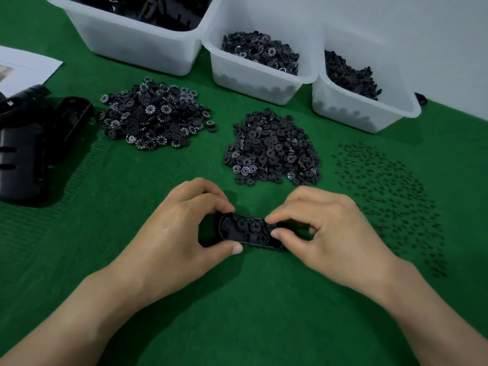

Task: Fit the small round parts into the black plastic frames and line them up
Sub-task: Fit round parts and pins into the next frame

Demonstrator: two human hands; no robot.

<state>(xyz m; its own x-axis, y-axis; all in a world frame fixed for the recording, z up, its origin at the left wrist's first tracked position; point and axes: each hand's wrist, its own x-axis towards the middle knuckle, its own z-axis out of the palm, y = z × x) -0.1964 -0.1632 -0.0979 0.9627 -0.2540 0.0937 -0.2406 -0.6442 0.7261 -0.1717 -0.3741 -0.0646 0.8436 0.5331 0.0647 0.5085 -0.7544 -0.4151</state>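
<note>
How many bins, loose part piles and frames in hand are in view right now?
white bins: 3
loose part piles: 3
black frame, gripped by left hand and right hand: 1
Total: 7

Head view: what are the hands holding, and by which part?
The black frame: the left hand pinches its left end, the right hand its right end, each between thumb and fingers.

Dim, even overhead light, soft shadows — slight blur throughout, wide-angle bending at edges
</note>
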